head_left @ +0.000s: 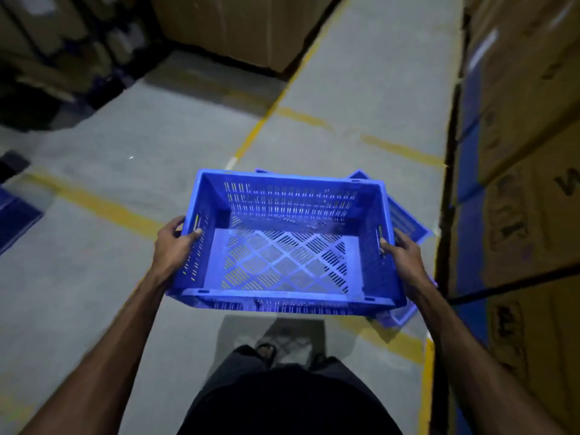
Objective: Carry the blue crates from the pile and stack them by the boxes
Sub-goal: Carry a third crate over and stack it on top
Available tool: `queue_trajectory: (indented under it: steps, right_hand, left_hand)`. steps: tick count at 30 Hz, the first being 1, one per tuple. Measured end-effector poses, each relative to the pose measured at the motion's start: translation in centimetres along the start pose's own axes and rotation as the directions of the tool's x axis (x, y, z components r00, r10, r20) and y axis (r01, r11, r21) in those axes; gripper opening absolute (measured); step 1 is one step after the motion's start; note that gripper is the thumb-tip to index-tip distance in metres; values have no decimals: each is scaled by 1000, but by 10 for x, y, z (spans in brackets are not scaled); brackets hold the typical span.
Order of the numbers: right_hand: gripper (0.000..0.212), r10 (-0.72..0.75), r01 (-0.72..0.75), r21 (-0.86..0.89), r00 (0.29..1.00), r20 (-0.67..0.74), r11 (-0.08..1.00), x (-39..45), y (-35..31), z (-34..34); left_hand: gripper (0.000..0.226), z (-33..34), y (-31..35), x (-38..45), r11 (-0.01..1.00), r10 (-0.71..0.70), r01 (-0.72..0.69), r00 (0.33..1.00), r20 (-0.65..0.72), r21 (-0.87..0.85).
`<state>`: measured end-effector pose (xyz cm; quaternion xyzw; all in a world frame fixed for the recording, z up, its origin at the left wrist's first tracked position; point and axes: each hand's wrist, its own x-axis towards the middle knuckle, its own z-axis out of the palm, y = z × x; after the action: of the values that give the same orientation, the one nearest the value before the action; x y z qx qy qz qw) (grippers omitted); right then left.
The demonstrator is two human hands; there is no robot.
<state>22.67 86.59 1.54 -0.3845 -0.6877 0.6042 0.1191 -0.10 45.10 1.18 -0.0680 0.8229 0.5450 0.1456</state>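
I hold an empty blue slotted crate (284, 215) in front of me, above the floor. My left hand (174, 246) grips its left handle slot and my right hand (403, 255) grips its right handle slot. Under and behind the held crate, another blue crate (405, 218) lies on the floor next to the stacked cardboard boxes (527, 183) on the right. Most of that lower crate is hidden by the one I carry.
Yellow lines (103, 208) mark the grey concrete floor. A big cardboard box (244, 26) stands at the far end of the aisle. Dark shelving with goods (47, 58) fills the far left. Something blue (15, 221) lies at the left edge.
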Motion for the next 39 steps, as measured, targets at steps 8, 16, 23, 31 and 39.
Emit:
queue_trajectory:
  steps: [8,16,23,31,39]
  right_hand:
    - [29,-55,90,-75,925,377,993,27,-15,86]
    - [26,-47,128,-83,773,632,988,-23,-45,199]
    - [24,-37,182,-127,696,717,975,-74,-66,299]
    - [27,-50,214,-117,644,763,970,-119,-89,403]
    - [28,-35,191,-117,647,762,975,-140,-113,476]
  left_hand:
    - [61,-84,-78,-116,978,-200,163,912,-358,-131]
    - [38,-143,-106,-224,949,-304,181,739,-601,-258]
    - [51,-224,-175,-244,905,-408,189,635,-656,-380]
    - [38,-312,-175,-237,920,-360,124,638,-681,-371]
    - [41,-377,-189,-210,899,-378,81,637,-671,-430]
